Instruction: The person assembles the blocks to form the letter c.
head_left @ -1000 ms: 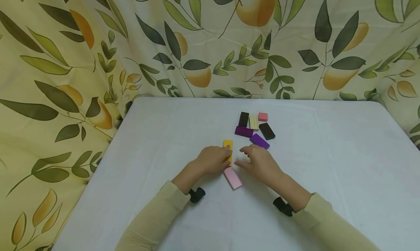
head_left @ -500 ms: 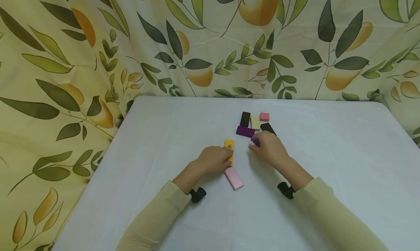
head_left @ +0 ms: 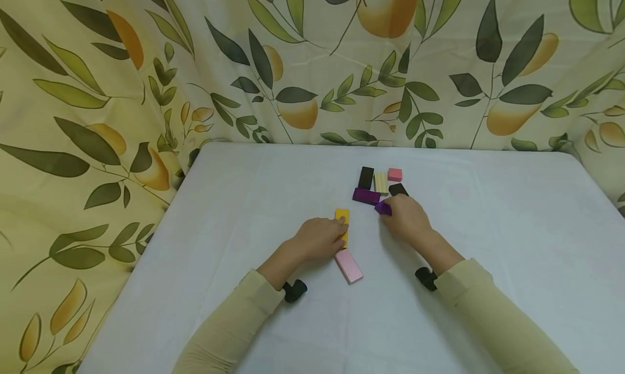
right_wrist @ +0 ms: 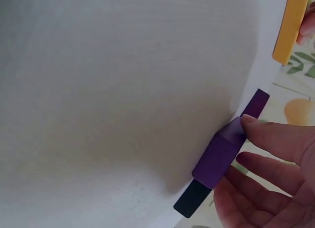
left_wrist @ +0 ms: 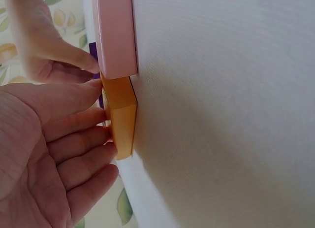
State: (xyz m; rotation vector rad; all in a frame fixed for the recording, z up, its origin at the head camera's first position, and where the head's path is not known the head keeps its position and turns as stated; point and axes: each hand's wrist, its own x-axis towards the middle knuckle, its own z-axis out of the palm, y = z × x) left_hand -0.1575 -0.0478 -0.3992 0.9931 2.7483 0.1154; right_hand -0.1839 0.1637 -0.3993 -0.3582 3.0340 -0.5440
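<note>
On the white tabletop, my left hand point(head_left: 318, 237) rests its fingertips on a yellow block point(head_left: 342, 213), which lies flat. The left wrist view shows that hand's thumb and fingers against the top of the yellow block point(left_wrist: 124, 122). A pink block point(head_left: 349, 266) meets its near end at an angle. Farther right, my right hand point(head_left: 406, 217) pinches a violet block point(head_left: 383, 207) between thumb and fingers. That violet block point(right_wrist: 215, 160) stays low by the table in the right wrist view; whether it touches the cloth I cannot tell.
Close beyond the right hand lie a dark purple block point(head_left: 366, 196), a black block point(head_left: 366, 177), a cream ridged block point(head_left: 381, 183) and a small coral block point(head_left: 395, 174). Another black block point(head_left: 398, 189) is partly covered by the right hand. A leaf-patterned curtain point(head_left: 293, 64) hangs behind the table.
My right hand has gone from hovering beside the yellow block up and right to the violet block and taken hold of it, turning it slightly. The left hand has stayed in place.
</note>
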